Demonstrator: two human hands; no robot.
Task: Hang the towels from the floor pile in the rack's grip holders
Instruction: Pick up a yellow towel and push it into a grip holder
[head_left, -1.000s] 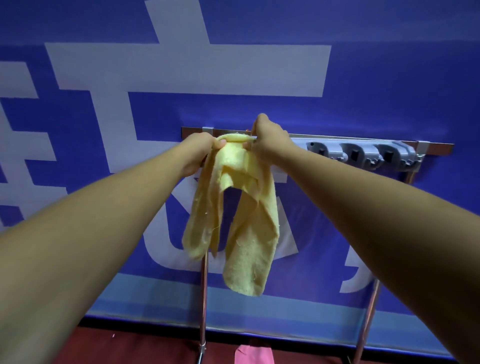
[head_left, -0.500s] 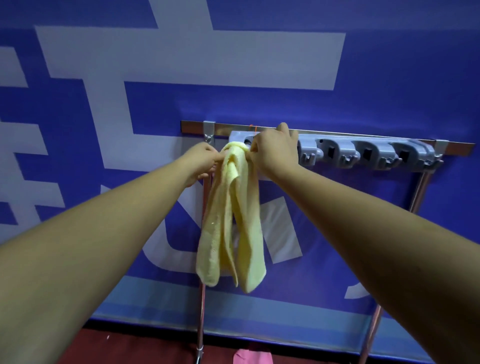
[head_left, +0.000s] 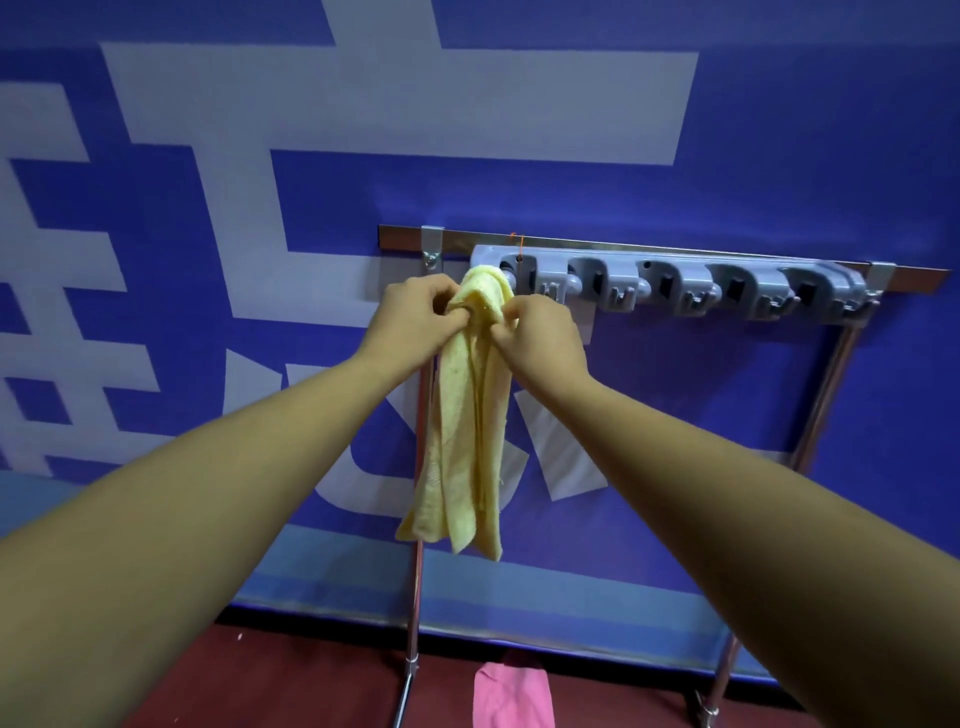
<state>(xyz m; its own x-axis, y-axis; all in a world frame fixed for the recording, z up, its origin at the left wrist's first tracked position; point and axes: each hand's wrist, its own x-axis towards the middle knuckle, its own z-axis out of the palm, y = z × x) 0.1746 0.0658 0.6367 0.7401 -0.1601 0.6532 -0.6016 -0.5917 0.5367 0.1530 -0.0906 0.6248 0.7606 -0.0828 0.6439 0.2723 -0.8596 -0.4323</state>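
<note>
Yellow towel (head_left: 470, 415): bunched into a long narrow fold. Its top hump is pressed up against the leftmost of the grip holders, and the rest hangs straight down in front of the rack's left leg, with the loose ends well above the floor. Whether the holder actually clamps the cloth cannot be told, since the hump covers its mouth.

Left hand (head_left: 415, 317): raised to the towel's top on its left side. Its fingers (head_left: 451, 310) are curled in and pinch the cloth just below the hump.

Right hand (head_left: 540, 338): on the towel's right side, level with the left. Its fingers (head_left: 506, 313) are bent and pinch the same gathered part, so the two hands nearly meet across the fold.

Grip holders (head_left: 675, 286): a grey plastic strip of five in a row, fixed under a metal rail (head_left: 623, 248). The four to the right of the towel show dark slots and small hooks.

Rack legs (head_left: 415, 597): thin metal tubes running down from the rail to the floor, one behind the towel and one at the far right.

Pink towel (head_left: 511, 696): lying on the floor between the legs, below and slightly right of the yellow one, cut off by the lower edge of the view.

Floor (head_left: 311, 686): dark red.

Banner (head_left: 779, 156): blue with large pale shapes, directly behind the rack.
</note>
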